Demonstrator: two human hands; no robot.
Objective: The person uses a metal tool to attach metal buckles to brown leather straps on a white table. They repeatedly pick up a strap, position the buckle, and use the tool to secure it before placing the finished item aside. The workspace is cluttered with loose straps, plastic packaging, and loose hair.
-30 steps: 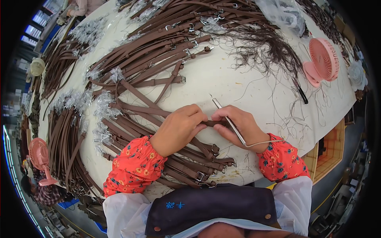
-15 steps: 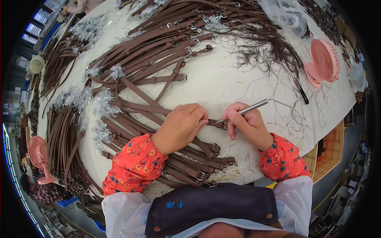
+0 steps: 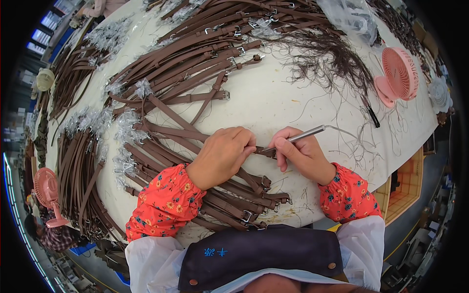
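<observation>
Pinched in my left hand [image 3: 221,155] is the buckle end of a brown strap [image 3: 265,152], which I hold just above the table. My right hand [image 3: 307,155] grips a slim silver pen-shaped tool [image 3: 309,133] between thumb and fingers. A thin grey cord trails from the tool's back end. Its tip points left at the strap, close to my left fingertips; whether it touches I cannot tell. Under and beside my left forearm lies a bundle of brown straps [image 3: 229,198] with metal buckles, their other ends wrapped in clear plastic [image 3: 128,127].
More brown straps [image 3: 161,66] fan across the far side of the white table [image 3: 273,97]. A tangle of dark threads [image 3: 337,53] lies far right, near a black stick-like item [image 3: 373,117]. Pink fans stand at the right [image 3: 398,73] and left [image 3: 46,188]. An orange crate [image 3: 408,185] sits below the right edge.
The silver tool has shifted slightly left and its back end sits a little lower, with my right fingers following. My left hand stays almost where it was on the strap.
</observation>
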